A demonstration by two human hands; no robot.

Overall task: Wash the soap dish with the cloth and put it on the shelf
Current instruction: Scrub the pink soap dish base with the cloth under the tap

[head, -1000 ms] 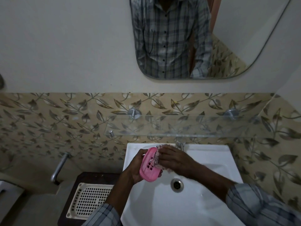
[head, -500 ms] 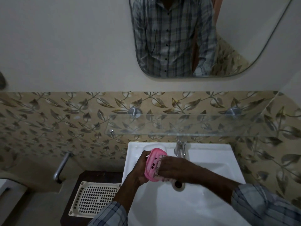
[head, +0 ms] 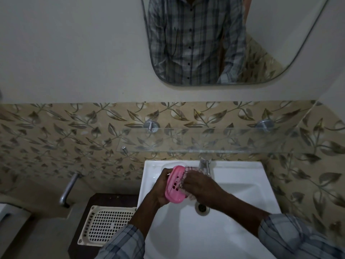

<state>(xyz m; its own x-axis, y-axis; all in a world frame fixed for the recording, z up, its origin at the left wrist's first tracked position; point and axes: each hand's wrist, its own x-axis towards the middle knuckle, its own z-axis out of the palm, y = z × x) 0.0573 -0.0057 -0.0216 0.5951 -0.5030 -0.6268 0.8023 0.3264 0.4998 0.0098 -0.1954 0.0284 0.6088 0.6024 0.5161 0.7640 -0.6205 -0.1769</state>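
A pink slotted soap dish (head: 174, 186) is held tilted on its edge above the white sink (head: 239, 230). My left hand (head: 160, 187) grips it from behind and below. A checked cloth (head: 194, 170) lies against the dish's inner face, and my right hand (head: 201, 186) holds it there; part of the cloth is hidden under that hand. A clear glass shelf (head: 214, 140) on two metal pegs runs along the tiled wall just above the sink, and nothing stands on it.
A chrome tap (head: 205, 162) stands at the sink's back edge, just behind the cloth. The drain (head: 202, 208) lies below my right wrist. A white perforated tray (head: 104, 225) sits on a dark stand left of the sink. A mirror (head: 224, 40) hangs above.
The cloth under my right hand has slid up and down over the dish's inner face. Both hands with the dish have shifted slightly above the sink.
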